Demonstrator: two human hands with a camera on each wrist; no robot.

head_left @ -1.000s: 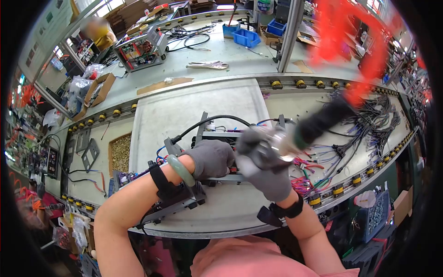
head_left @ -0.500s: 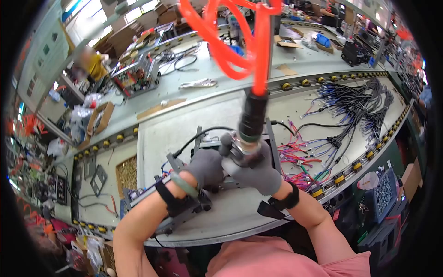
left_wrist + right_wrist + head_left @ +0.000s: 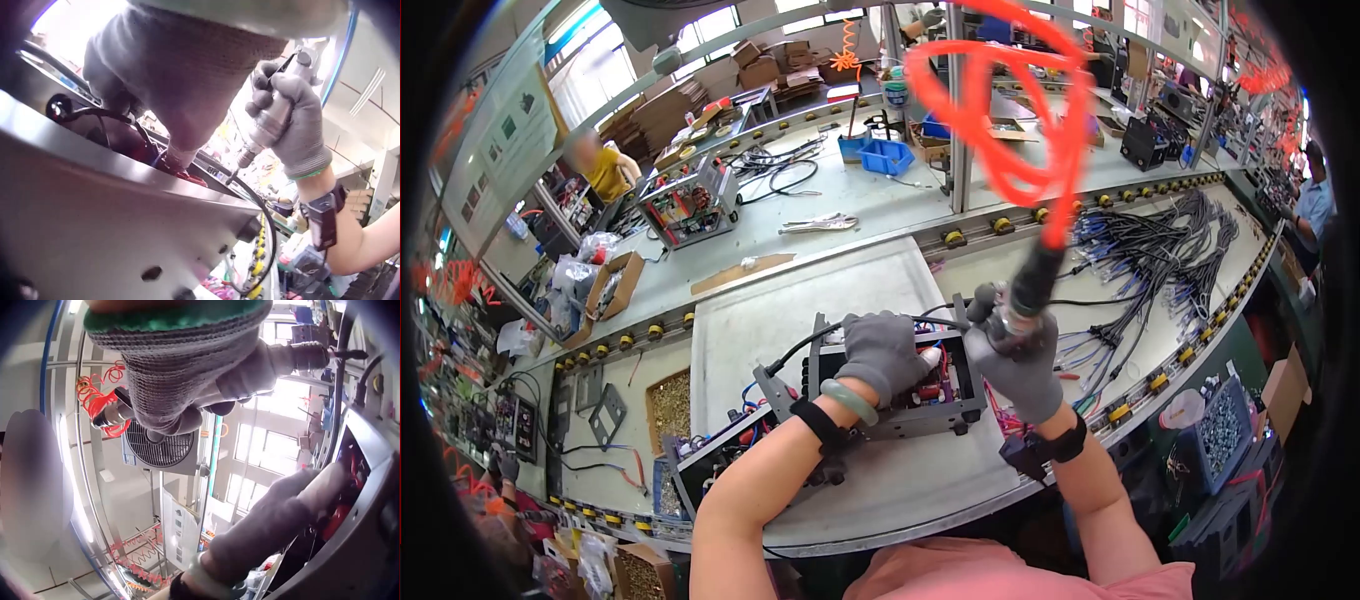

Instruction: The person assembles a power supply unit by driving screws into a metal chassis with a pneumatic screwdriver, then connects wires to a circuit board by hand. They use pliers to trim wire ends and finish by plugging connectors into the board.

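Note:
In the head view a dark metal chassis [image 3: 900, 425] with red and black parts inside sits on the white board [image 3: 745, 300]. My gloved left hand [image 3: 885, 355] lies over it, its fingers reaching down inside; whether they pinch anything I cannot tell. Just right of the chassis, my gloved right hand [image 3: 1022, 375] grips an air screwdriver [image 3: 273, 122], its metal body crossing the palm. The tool's bit [image 3: 350, 354] shows beyond the fingers in the right wrist view. A red-orange air hose [image 3: 1065, 150] runs up from its black end. A black cable [image 3: 800, 345] passes behind the left hand.
Bundled black cables [image 3: 1170, 250] cover the right part of the bench. Toward the back lie locking pliers [image 3: 820, 224] and a blue bin [image 3: 887, 157]. Flat metal plates [image 3: 608, 414] lie at left, near a tray of small brass-coloured parts [image 3: 670, 405].
My right hand has carried the air screwdriver away from the left hand, to the chassis's right side. The left hand has moved farther over the chassis, exposing red parts inside. The head view has shifted.

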